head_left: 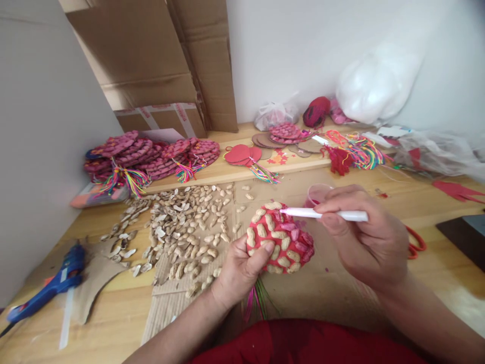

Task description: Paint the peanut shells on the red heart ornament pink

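Left hand (242,265) clamps the round red disc studded with peanut shells (279,235) at its lower-left edge, thumb on top. Right hand (367,240) pinches a slim white pen (303,213), long axis near level, tip leftward at the disc's upper part; contact cannot be told. Translucent cup with pink contents (318,194) sits just behind the pen; loose tan peanut shells (189,227) lie left. Nothing seen between tip and disc.

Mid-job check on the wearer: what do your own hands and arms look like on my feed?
The left hand and right hand are bare, with no gloves, rings or watch visible. No sleeves show on the forearms. A red garment with darker patches shows at the bottom edge.
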The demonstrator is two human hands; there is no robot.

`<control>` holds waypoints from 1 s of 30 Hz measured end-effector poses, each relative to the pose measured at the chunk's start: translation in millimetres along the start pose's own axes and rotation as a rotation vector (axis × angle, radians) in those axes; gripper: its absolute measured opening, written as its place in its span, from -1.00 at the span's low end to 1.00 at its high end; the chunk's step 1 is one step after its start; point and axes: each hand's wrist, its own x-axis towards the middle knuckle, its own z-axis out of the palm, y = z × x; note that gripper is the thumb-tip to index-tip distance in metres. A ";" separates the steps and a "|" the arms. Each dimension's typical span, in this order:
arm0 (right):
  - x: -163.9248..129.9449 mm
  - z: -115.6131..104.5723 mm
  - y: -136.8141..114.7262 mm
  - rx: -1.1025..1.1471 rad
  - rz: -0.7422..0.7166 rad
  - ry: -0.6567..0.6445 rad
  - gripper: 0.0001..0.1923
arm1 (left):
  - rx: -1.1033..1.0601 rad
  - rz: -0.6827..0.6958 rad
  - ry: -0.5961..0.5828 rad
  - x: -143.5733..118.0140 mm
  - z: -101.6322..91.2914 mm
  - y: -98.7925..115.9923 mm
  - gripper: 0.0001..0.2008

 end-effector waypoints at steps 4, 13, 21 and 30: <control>0.6 -2.0 1.2 -0.031 0.005 -0.016 -0.85 | 0.041 0.033 -0.014 0.1 -3.1 -3.4 -0.69; 1.4 -4.1 1.6 -0.001 -0.001 -0.038 -0.82 | 0.129 0.052 -0.014 0.1 -3.0 -0.4 -0.70; 1.5 -4.7 1.5 -0.006 -0.009 -0.040 -0.84 | 0.125 0.060 -0.044 2.3 -5.8 -5.6 -0.68; 1.2 -6.6 3.6 -0.047 -0.022 -0.045 -0.83 | 0.081 0.045 -0.068 3.7 -3.7 -6.6 -0.66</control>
